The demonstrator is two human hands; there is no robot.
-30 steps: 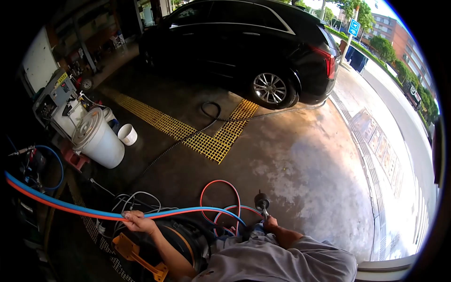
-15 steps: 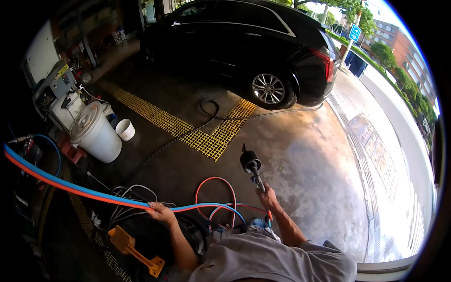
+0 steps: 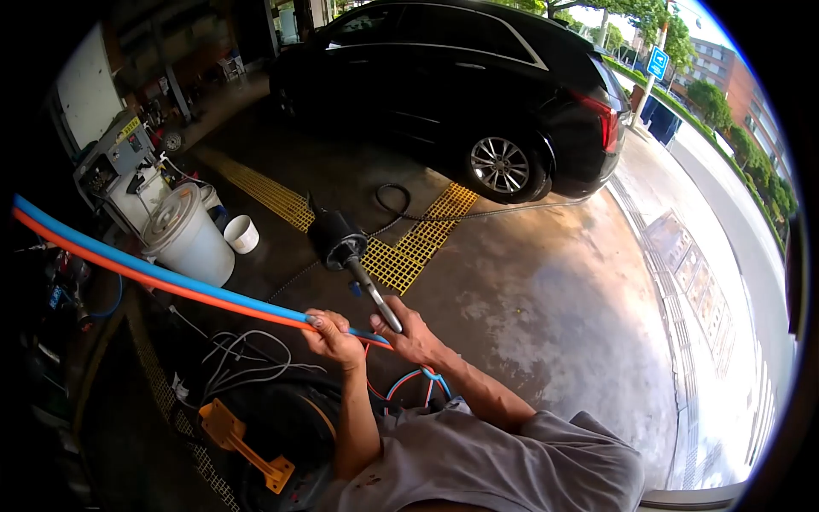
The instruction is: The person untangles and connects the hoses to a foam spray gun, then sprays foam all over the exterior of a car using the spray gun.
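Note:
My left hand (image 3: 335, 340) is closed around a paired blue-and-orange hose (image 3: 196, 294), which runs up to the left edge. Close beside it, my right hand (image 3: 411, 334) grips the metal handle of a spray gun (image 3: 339, 239) with a round black head. The gun points up and left, away from my body. Its exact nozzle is hard to make out. Part of the hose passes under my right hand, and more of it loops near my lap.
A black car (image 3: 444, 81) stands ahead on the wet floor, beyond yellow floor grating (image 3: 401, 260). To the left are a large lidded bin (image 3: 192, 243), a small white bucket (image 3: 242, 234) and a machine (image 3: 119, 166). Grey cable (image 3: 247, 358) and an orange bracket (image 3: 243, 439) lie near my left arm.
My right hand has brought the spray gun left and up, close to my left hand. My left hand, still on the hose, has moved right and up. The view has shifted slightly.

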